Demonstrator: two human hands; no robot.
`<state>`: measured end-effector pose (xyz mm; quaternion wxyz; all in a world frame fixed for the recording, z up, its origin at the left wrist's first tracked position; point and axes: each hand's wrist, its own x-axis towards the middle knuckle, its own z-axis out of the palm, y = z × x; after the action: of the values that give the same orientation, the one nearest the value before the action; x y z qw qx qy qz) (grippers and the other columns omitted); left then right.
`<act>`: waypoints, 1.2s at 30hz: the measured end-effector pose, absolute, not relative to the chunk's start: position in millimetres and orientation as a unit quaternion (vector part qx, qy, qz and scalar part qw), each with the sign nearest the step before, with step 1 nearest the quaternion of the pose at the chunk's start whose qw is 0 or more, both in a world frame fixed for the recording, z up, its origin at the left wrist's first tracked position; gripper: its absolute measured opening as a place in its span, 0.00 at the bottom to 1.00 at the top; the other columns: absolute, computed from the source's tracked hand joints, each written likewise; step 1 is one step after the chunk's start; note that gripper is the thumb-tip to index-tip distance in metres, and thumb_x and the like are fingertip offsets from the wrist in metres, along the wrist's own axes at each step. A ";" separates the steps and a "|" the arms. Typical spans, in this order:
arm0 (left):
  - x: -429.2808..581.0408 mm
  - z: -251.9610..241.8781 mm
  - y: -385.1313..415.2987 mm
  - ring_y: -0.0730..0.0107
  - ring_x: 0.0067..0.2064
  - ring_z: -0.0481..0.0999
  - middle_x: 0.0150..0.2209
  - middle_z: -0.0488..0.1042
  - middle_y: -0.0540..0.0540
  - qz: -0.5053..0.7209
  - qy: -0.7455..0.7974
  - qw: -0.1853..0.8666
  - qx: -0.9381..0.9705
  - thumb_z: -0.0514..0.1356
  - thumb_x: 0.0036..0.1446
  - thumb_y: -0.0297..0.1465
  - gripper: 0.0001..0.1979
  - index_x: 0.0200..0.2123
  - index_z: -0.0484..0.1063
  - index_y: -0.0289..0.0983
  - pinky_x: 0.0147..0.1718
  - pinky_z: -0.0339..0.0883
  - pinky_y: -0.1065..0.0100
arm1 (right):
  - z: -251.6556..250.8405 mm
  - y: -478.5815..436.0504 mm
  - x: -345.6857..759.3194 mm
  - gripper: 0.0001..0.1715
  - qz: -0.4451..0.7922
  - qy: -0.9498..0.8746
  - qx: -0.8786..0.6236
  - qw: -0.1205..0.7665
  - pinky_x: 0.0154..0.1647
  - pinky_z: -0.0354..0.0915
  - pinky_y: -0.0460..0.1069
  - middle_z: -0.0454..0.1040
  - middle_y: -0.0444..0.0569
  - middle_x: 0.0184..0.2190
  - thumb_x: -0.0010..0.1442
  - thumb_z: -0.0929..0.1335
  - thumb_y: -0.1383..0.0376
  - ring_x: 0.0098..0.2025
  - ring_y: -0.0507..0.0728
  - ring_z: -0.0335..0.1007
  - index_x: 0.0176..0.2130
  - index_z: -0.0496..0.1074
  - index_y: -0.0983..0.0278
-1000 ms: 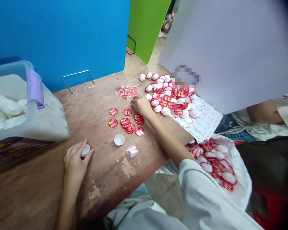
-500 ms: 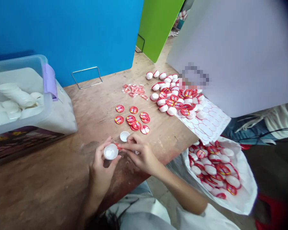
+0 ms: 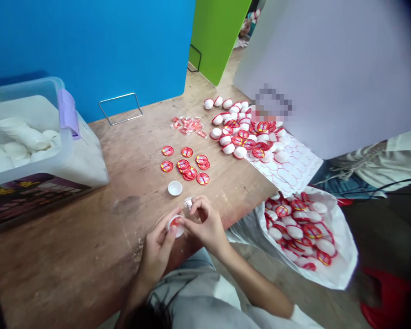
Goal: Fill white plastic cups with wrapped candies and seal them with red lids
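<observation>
My left hand is closed round a small white plastic cup, tilted over the table's near edge. A small red piece shows at the cup's mouth, with my right thumb against it. My right hand has its fingers curled, and a small crumpled clear-and-white wrapper sticks out at its fingertips. Just beyond the hands a second white cup stands upright on the table. Several round red printed lids lie past it, with small red-and-clear packets farther back.
A clear bin of white cups stands left. Many lidded cups lie on the table by a printed sheet. A white sack of lidded cups hangs at right. Blue, green and lilac panels surround the table.
The cup in my left hand has moved right, towards my body, and is tilted. A red piece now shows in its mouth. The wrapper at my right fingertips is plainer to see.
</observation>
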<state>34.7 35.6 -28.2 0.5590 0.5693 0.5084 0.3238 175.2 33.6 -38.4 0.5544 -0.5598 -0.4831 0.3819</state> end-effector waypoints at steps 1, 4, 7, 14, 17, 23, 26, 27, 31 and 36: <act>35.3 -29.3 33.7 0.62 0.54 0.71 0.52 0.73 0.39 0.328 0.523 0.561 0.551 0.53 0.60 0.37 0.20 0.51 0.70 0.33 0.53 0.65 0.65 | -38.6 33.2 176.7 0.12 0.402 -0.491 -0.551 0.542 0.29 0.59 0.46 0.64 0.43 0.27 0.51 0.73 0.63 0.30 0.51 0.61 0.25 0.66 0.63; 35.6 -32.8 30.1 0.60 0.48 0.75 0.46 0.76 0.39 0.352 0.563 0.555 0.502 0.57 0.56 0.38 0.18 0.44 0.74 0.32 0.47 0.70 0.65 | -40.9 32.2 185.0 0.09 0.447 -0.551 -0.525 0.470 0.30 0.62 0.46 0.68 0.43 0.28 0.55 0.70 0.61 0.30 0.51 0.64 0.35 0.69 0.63; 29.0 -36.7 31.0 0.63 0.42 0.77 0.41 0.79 0.42 0.377 0.600 0.541 0.452 0.60 0.53 0.37 0.14 0.38 0.76 0.34 0.41 0.71 0.68 | -51.4 34.8 197.1 0.21 0.369 -0.621 -0.574 0.385 0.41 0.66 0.51 0.70 0.51 0.40 0.58 0.68 0.63 0.40 0.56 0.68 0.51 0.66 0.63; 15.0 -47.3 41.1 0.68 0.33 0.76 0.35 0.77 0.45 0.423 0.655 0.509 0.364 0.64 0.47 0.38 0.15 0.36 0.75 0.33 0.30 0.74 0.68 | -69.8 33.7 200.6 0.11 0.292 -0.653 -0.605 0.349 0.41 0.69 0.51 0.72 0.53 0.38 0.59 0.65 0.71 0.38 0.56 0.70 0.42 0.73 0.64; 24.9 -45.1 39.2 0.66 0.36 0.77 0.37 0.78 0.43 0.424 0.649 0.520 0.357 0.65 0.47 0.37 0.15 0.36 0.76 0.33 0.34 0.75 0.67 | -56.9 21.9 182.7 0.10 0.329 -0.578 -0.567 0.486 0.34 0.70 0.48 0.74 0.49 0.33 0.56 0.69 0.70 0.33 0.54 0.71 0.40 0.72 0.63; 37.3 -28.0 28.9 0.55 0.47 0.76 0.45 0.77 0.37 0.419 0.541 0.675 0.276 0.63 0.49 0.39 0.22 0.46 0.75 0.32 0.44 0.73 0.60 | -53.5 11.3 150.7 0.10 0.256 -0.622 -0.505 0.541 0.42 0.69 0.50 0.75 0.51 0.38 0.60 0.66 0.70 0.42 0.55 0.71 0.40 0.75 0.60; 32.1 -27.7 28.2 0.56 0.49 0.75 0.49 0.75 0.37 0.400 0.564 0.663 0.287 0.65 0.48 0.38 0.25 0.48 0.73 0.33 0.46 0.71 0.61 | -53.1 13.6 153.0 0.12 0.309 -0.655 -0.475 0.500 0.45 0.69 0.52 0.74 0.51 0.41 0.62 0.64 0.69 0.44 0.55 0.70 0.43 0.75 0.59; 29.7 -28.7 28.8 0.57 0.49 0.75 0.49 0.75 0.37 0.392 0.578 0.652 0.294 0.66 0.47 0.37 0.25 0.49 0.73 0.33 0.46 0.71 0.63 | -50.7 15.9 157.2 0.13 0.348 -0.659 -0.454 0.488 0.46 0.68 0.52 0.75 0.51 0.41 0.62 0.63 0.68 0.45 0.55 0.70 0.43 0.75 0.59; 19.7 -29.6 33.7 0.62 0.42 0.78 0.47 0.76 0.39 0.404 0.599 0.615 0.315 0.66 0.47 0.38 0.23 0.46 0.74 0.34 0.38 0.74 0.68 | -36.3 47.1 192.5 0.14 0.454 -0.598 -0.439 0.494 0.41 0.69 0.49 0.77 0.47 0.35 0.65 0.61 0.62 0.38 0.53 0.73 0.44 0.74 0.61; 8.6 -23.2 41.4 0.70 0.31 0.77 0.41 0.77 0.42 0.427 0.628 0.548 0.350 0.65 0.47 0.37 0.16 0.37 0.75 0.33 0.21 0.68 0.76 | -36.1 144.8 254.5 0.17 0.188 -0.653 -0.638 0.362 0.39 0.66 0.48 0.77 0.53 0.38 0.64 0.60 0.66 0.34 0.53 0.71 0.48 0.72 0.70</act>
<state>8.6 41.4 -23.2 0.5477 0.3504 0.6283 0.4272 254.5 144.8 -36.1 0.3623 -0.6376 -0.6534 0.1876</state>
